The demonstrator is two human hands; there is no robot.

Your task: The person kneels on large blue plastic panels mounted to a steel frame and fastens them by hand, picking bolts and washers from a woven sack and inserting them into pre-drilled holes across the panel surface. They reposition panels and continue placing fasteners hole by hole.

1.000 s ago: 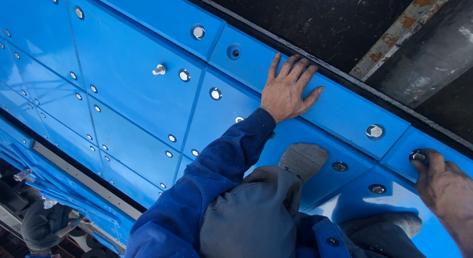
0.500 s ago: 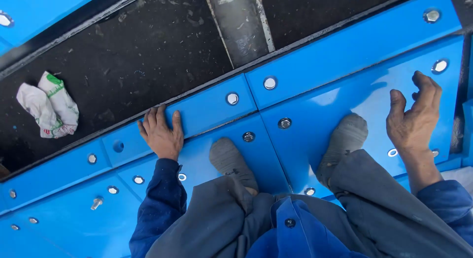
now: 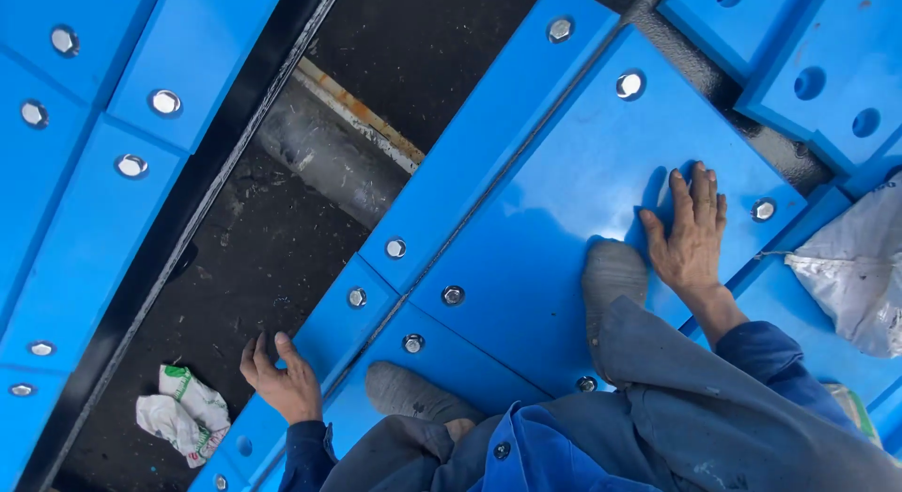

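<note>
Blue plastic panels (image 3: 564, 229), smooth and glossy and bolted down with round silver bolts, fill most of what lies under this person. The right hand (image 3: 693, 236) lies flat on the big blue panel, fingers spread wide and holding nothing; half a second ago it was lifted with the fingers curled, so it has come down to bear weight. Just beyond its fingertips sits a silver bolt head (image 3: 763, 210). The left hand (image 3: 279, 379) has slid to the near edge of a narrow blue strip (image 3: 329, 332) and now curls loosely over that edge, open, gripping nothing but the rim. Both hands read as props for a crouched body, with no tool in either.

Between the hands, two grey-socked feet (image 3: 611, 276) stand on the panel, below dark blue work clothes. Left of the left hand, a crumpled white and green glove (image 3: 183, 412) lies in the dark, gritty gap (image 3: 263, 238), where a rusty steel beam (image 3: 338, 140) crosses. Right of the right hand rests a grey woven sack (image 3: 850, 276).
</note>
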